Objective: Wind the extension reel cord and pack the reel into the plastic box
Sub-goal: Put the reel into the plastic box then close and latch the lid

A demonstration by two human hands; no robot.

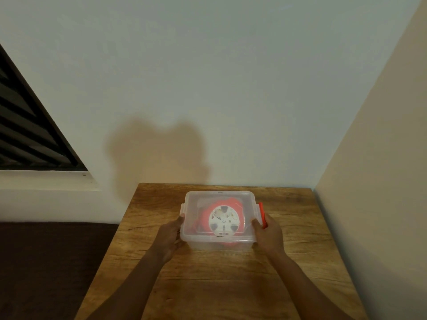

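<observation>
Late stage of packing. The orange reel (223,220) lies inside the clear plastic box (196,242) on the tabletop (208,285), beneath the seated lid (231,195). Left hand (168,239) and right hand (270,236) clasp the box's sides, fingers (255,224) wrapped on its rim. The orange latch (261,212) on the box's right side appears unfastened; latching likely remains.

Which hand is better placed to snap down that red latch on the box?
The right hand. It already rests against the red latch on the plastic box's right end, fingers beside it. The left hand holds the opposite end, where no red latch shows, and can steady the box.
</observation>
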